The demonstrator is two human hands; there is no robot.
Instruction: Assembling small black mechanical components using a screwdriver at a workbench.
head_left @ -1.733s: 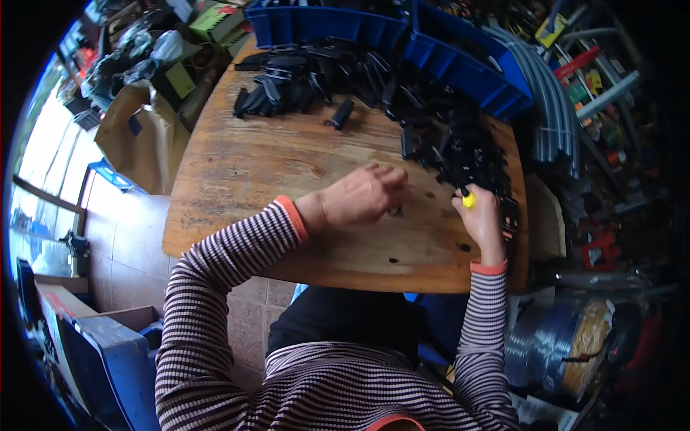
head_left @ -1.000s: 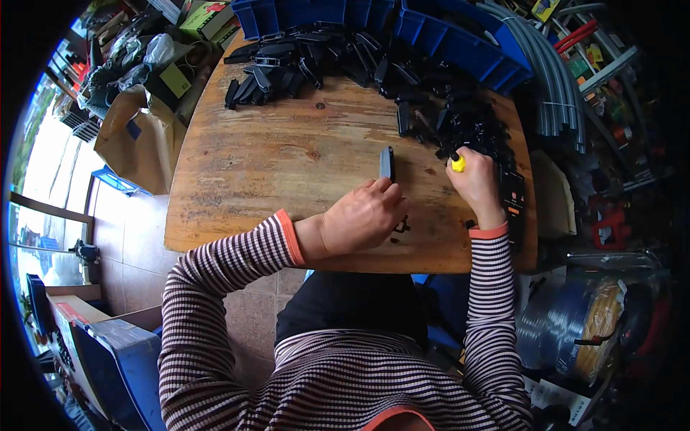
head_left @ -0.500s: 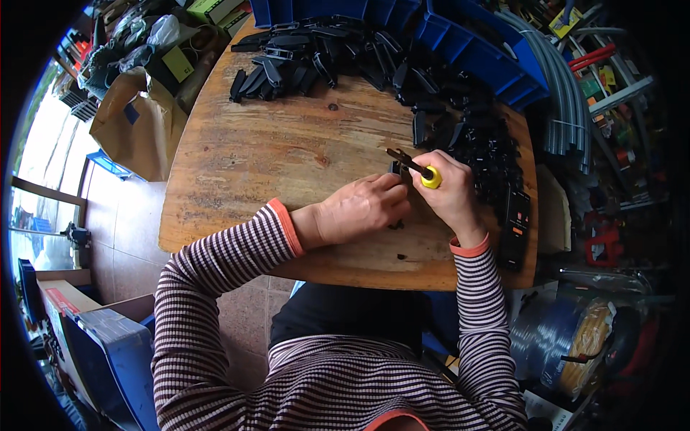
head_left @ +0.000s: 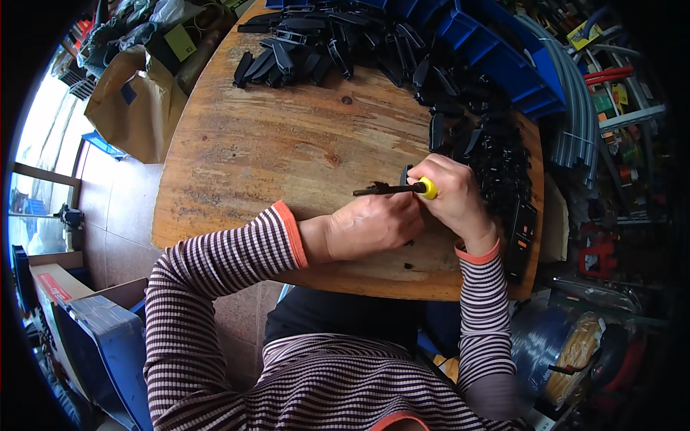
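Observation:
Over the near part of the wooden table (head_left: 266, 158), both my hands are close together. My right hand (head_left: 451, 194) is closed around a tool with a yellow handle end (head_left: 429, 188) and a dark, brownish metal shaft (head_left: 384, 189). Its shaft points left, above the fingers of my left hand (head_left: 377, 228). That left hand is curled, thumb side toward the right hand, and its fingertips are mostly hidden. A small dark part (head_left: 407, 174) shows between the hands; most of it is covered, so its kind is unclear.
Many black plastic parts (head_left: 284, 57) lie heaped along the table's far and right sides, below blue bins (head_left: 496, 54). A black phone-like device (head_left: 521, 241) rests by the right edge. Left of the table stand a brown paper bag (head_left: 136, 108) and a blue crate (head_left: 108, 345).
The tool has turned from pointing up and left to lying nearly level, pointing left across my left hand. The whole view has shifted slightly.

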